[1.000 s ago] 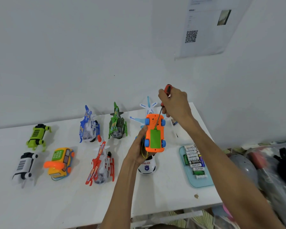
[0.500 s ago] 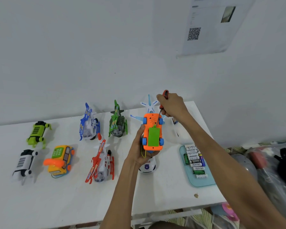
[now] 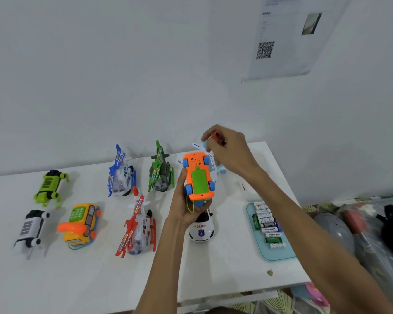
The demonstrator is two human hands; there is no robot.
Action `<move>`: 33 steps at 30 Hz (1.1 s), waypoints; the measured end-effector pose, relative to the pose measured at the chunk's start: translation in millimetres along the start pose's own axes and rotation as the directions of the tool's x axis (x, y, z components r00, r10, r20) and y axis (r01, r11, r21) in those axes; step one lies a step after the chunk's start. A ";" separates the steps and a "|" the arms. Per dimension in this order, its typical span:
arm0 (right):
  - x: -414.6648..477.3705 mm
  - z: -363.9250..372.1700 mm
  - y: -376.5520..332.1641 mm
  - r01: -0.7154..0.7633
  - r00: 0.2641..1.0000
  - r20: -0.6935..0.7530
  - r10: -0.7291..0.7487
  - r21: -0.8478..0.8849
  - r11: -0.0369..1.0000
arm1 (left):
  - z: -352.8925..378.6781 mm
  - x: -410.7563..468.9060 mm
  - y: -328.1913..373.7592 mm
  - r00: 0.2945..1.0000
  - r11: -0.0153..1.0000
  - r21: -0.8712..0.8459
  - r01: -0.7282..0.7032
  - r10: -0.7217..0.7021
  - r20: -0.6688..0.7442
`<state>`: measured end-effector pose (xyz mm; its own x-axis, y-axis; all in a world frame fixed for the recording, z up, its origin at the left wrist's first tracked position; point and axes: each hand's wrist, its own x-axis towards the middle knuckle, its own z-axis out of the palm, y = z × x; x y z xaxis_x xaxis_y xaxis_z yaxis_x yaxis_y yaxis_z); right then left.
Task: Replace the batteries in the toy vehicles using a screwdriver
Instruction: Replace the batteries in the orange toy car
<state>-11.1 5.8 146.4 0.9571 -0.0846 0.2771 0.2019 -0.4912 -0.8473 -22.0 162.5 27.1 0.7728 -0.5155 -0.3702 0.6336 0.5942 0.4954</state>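
My left hand [image 3: 183, 203] grips an orange toy car [image 3: 198, 176] held upside down above the table, its green battery cover and blue wheels facing me. A yellow cord hangs from the car. My right hand [image 3: 230, 152] holds a red-handled screwdriver [image 3: 218, 137] just behind and right of the car; the shaft is hidden behind the fingers. A light-blue tray [image 3: 279, 253] with several batteries [image 3: 268, 225] lies at the right of the white table [image 3: 89, 279].
Toys stand on the table: a white police car [image 3: 201, 231], a red helicopter [image 3: 137, 227], a blue helicopter [image 3: 121, 172], a green helicopter [image 3: 160, 171], a yellow phone car [image 3: 81, 223], a green robot dog [image 3: 50, 185], a white robot dog [image 3: 31, 230]. Clutter sits off the right edge.
The screwdriver tip has lifted off the car's underside and my right hand has turned the tool toward the right. The car stays in my left hand.
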 end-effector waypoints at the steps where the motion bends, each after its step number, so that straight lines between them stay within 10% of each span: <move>1: -3.5 3.2 0.4 0.055 0.997 0.053 -0.050 -0.097 0.994 | 1.2 -1.1 2.2 1.000 1.000 0.017 -0.011 0.012 -0.019; 10: -17.2 21.6 11.8 0.205 0.956 0.280 -0.094 -0.401 0.893 | -1.0 -4.2 14.0 0.991 0.991 0.109 -0.079 0.090 -0.098; 19: -25.3 11.5 12.1 0.065 0.945 0.324 -0.034 -0.087 0.994 | -7.9 -12.2 20.9 0.987 0.981 0.157 -0.117 0.133 -0.095; 25: -22.6 -7.7 26.4 -0.113 0.994 0.012 0.112 0.173 0.978 | -20.0 -13.6 27.3 0.991 0.988 0.098 -0.122 0.126 -0.040; 33: -39.1 21.8 139.7 -0.449 0.866 0.080 0.493 -0.307 0.839 | -27.5 -16.8 22.4 0.991 0.989 0.103 -0.105 0.113 -0.076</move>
<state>-15.7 -40.6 7.3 0.9453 -0.2462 -0.2141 -0.3245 -0.6401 -0.6964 -19.7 201.5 22.8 0.8400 -0.3967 -0.3703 0.5419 0.5781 0.6101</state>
